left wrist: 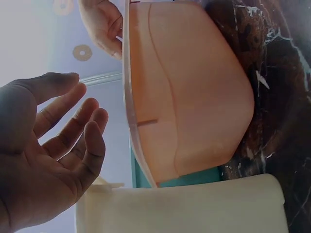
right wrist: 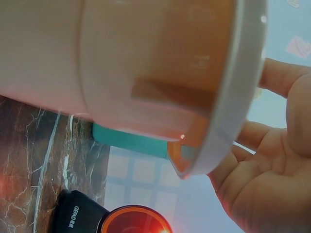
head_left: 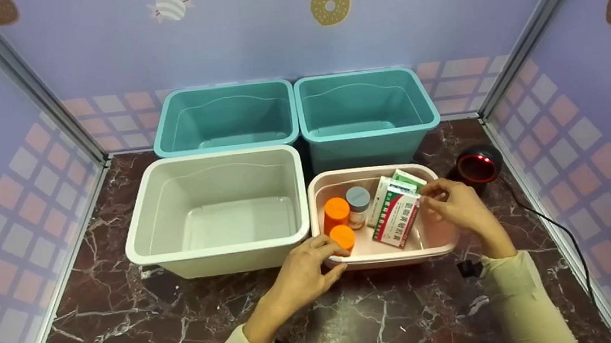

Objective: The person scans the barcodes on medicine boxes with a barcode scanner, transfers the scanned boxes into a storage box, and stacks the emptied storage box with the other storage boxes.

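Head view: “氨咖黄敏胶囊” box (head_left: 398, 217) at right hand (head_left: 459, 206).

I can't make out the small print on the red-and-white box (head_left: 399, 215), which covers part of the green-and-white box (head_left: 380, 196) behind it. In the right wrist view, the pink bin (right wrist: 243, 82) hides the fingertips of the right hand (right wrist: 279, 160) and the bottom edge crops the black device (right wrist: 77, 213); the head view cuts off both sleeves (head_left: 526, 296).

Two hands (head_left: 302, 274), four bins (head_left: 230, 263), three bottles (head_left: 358, 196), at least three boxes (head_left: 395, 219)
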A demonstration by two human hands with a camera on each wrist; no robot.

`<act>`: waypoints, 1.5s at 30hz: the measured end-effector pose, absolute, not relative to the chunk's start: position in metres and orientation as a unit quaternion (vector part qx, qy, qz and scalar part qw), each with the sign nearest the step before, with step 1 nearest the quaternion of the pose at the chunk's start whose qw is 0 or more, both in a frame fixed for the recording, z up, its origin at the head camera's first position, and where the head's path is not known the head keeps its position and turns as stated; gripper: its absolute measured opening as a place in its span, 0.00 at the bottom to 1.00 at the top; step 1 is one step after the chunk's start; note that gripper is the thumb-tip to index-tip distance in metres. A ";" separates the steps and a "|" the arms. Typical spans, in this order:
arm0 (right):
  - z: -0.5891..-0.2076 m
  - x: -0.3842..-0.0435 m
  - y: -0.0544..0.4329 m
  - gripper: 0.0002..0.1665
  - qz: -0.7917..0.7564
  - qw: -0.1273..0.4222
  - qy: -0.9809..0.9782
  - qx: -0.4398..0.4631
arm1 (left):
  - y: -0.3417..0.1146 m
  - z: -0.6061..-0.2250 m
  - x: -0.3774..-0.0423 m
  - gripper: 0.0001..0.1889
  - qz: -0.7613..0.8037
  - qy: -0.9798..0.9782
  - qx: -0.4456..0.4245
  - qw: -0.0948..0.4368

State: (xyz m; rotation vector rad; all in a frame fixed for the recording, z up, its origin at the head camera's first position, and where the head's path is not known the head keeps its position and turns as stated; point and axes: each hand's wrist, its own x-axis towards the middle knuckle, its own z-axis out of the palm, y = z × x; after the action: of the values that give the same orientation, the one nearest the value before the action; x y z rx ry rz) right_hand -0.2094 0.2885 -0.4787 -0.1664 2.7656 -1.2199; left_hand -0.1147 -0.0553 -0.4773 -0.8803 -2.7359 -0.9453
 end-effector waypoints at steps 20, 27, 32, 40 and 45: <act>-0.485 -0.211 0.280 0.16 -0.403 0.051 0.912 -0.053 | -0.054 -0.498 -0.122 0.06 -0.331 -0.897 -0.290 0.050; -0.486 -0.211 0.278 0.18 -0.418 0.059 0.905 -0.054 | -0.055 -0.501 -0.125 0.06 -0.331 -0.896 -0.292 0.051; -0.485 -0.211 0.277 0.18 -0.393 0.045 0.916 -0.068 | -0.055 -0.501 -0.126 0.06 -0.335 -0.894 -0.293 0.054; -0.489 -0.211 0.276 0.18 -0.358 0.036 0.927 -0.110 | -0.054 -0.501 -0.127 0.05 -0.332 -0.896 -0.291 0.042; -0.491 -0.211 0.275 0.19 -0.345 0.042 0.931 -0.110 | -0.054 -0.503 -0.128 0.05 -0.331 -0.896 -0.292 0.048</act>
State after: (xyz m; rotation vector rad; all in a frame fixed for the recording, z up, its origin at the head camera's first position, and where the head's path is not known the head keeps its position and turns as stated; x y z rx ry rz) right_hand -0.2112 0.2749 -0.4910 -0.3380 2.8503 -1.0558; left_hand -0.1277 -0.0539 -0.5030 -0.8913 -2.7311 -1.0106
